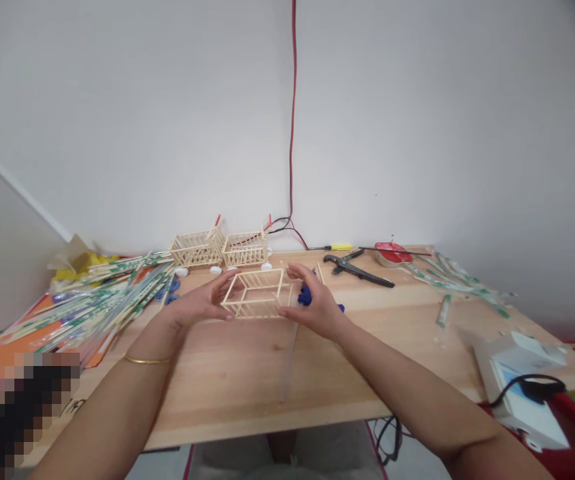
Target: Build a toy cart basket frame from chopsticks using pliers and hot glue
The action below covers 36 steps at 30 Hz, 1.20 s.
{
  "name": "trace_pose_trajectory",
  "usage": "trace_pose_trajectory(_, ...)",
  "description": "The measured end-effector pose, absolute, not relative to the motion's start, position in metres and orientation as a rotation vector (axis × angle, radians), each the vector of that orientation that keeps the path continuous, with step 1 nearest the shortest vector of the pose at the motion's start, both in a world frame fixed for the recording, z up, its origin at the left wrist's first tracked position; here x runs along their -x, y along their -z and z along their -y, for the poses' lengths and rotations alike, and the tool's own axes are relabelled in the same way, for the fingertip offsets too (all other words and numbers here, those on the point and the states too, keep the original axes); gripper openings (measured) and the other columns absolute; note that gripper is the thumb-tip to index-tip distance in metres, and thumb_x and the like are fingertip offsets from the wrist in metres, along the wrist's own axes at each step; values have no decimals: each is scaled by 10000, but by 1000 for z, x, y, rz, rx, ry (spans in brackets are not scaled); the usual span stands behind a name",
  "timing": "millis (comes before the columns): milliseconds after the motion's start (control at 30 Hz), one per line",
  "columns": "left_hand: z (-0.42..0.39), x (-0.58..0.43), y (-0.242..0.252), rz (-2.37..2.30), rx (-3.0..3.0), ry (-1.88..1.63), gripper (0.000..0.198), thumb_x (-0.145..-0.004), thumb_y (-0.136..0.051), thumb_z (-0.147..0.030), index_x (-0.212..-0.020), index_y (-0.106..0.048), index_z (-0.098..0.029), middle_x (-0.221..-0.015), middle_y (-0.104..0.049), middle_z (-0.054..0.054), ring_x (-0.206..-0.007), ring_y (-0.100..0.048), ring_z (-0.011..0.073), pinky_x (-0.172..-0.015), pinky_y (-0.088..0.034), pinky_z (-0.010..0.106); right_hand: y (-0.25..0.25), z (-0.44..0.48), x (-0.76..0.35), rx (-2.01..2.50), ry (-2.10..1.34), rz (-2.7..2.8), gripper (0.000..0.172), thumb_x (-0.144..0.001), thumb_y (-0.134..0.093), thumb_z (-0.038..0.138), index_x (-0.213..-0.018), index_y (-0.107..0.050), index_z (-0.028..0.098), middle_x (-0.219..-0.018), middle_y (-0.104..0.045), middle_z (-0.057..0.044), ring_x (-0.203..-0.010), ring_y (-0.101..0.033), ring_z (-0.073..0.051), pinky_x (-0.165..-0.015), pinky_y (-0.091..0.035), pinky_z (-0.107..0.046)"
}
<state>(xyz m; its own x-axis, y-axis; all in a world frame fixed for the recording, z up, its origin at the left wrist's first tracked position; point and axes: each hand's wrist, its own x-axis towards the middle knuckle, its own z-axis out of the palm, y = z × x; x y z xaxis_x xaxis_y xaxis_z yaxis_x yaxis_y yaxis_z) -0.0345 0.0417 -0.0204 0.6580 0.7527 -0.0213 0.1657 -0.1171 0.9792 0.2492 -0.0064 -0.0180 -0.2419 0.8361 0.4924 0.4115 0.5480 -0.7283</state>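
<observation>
Between my two hands is a small open box frame (pixel 257 310) built of thin wooden sticks. My left hand (pixel 210 299) closes on its left end, thumb low at the front and fingers behind. At the opposite end, my right hand (pixel 314 303) grips the frame with thumb and fingers. Two finished-looking stick carts with white wheels and red-tipped handles, a left cart (pixel 197 250) and a right cart (pixel 246 250), stand behind it by the wall. Blue plastic pieces (pixel 306 295) lie partly hidden behind my right hand.
Wrapped sticks (pixel 102 307) are heaped at the left on orange sheets. Pliers (pixel 360 268), a yellow marker (pixel 342 247) and a red dish (pixel 392 255) sit at the back right. Torn wrappers (pixel 460 283) and a white box (pixel 522 380) with a black cable are further right.
</observation>
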Motion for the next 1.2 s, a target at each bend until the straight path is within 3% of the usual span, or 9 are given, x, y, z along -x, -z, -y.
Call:
trace_pose_trajectory(267, -30, 9, 16, -954, -1974, -587, 983, -556, -798, -261, -1405, -303, -255, -1438, -366, 103, -1313, -344, 302, -1093, -267, 475, 7, 13, -253, 930, -404, 1916, 758, -650, -718, 269, -1313, -355, 207, -1291, -472, -133, -1199, -456, -267, -996, -395, -421)
trace_pose_trajectory(433, -29, -3, 23, -1165, -1983, -742, 963, -553, -785, -248, -1393, -314, -231, -1349, -442, 126, -1164, -488, 291, -955, -430, 429, 2, 14, -253, 924, -327, 1923, 759, -654, -717, 296, -1316, -352, 226, -1277, -472, -122, -1192, -448, -274, -1002, -387, -439)
trace_pose_trajectory(567, -32, -5, 27, -1118, -1844, -858, 775, -654, -680, -211, -1355, -350, -216, -1142, -577, 85, -930, -605, 207, -808, -495, 355, 5, 12, -250, 969, -284, 1879, 771, -641, -733, 337, -1303, -358, 215, -1263, -466, -126, -1173, -447, -273, -985, -390, -436)
trace_pose_trajectory(833, -37, -1, 23, -1263, -1956, -1020, 511, -699, -561, -192, -1207, -517, -173, -950, -628, 37, -770, -591, 147, -711, -476, 273, 18, 8, -244, 1206, -293, 1911, 907, -604, -760, 459, -1347, -319, 183, -1208, -486, -146, -1089, -467, -297, -940, -384, -482)
trace_pose_trajectory(933, -38, 2, 24, -1355, -2034, -1013, 487, -713, -532, -194, -1200, -534, -177, -918, -637, 29, -746, -580, 143, -703, -468, 269, 22, 5, -245, 1158, -349, 1931, 748, -685, -711, 406, -1312, -370, 183, -1144, -521, -129, -1035, -493, -265, -894, -420, -430)
trace_pose_trajectory(1067, -43, 10, 26, -1362, -2069, -967, 511, -709, -526, -191, -1218, -521, -156, -911, -644, 42, -738, -574, 144, -703, -468, 274, 23, 3, -247, 1047, -455, 1947, 293, -869, -477, 264, -1151, -520, 196, -980, -608, -85, -878, -559, -195, -790, -455, -344)
trace_pose_trajectory(1200, -48, 17, 29, -1370, -2087, -965, 523, -699, -513, -176, -1222, -517, -143, -965, -647, 67, -803, -595, 161, -754, -477, 300, 27, 2, -248, 999, -619, 1979, 183, -854, -498, 262, -979, -611, 191, -851, -645, -49, -764, -581, -161, -693, -457, -281)
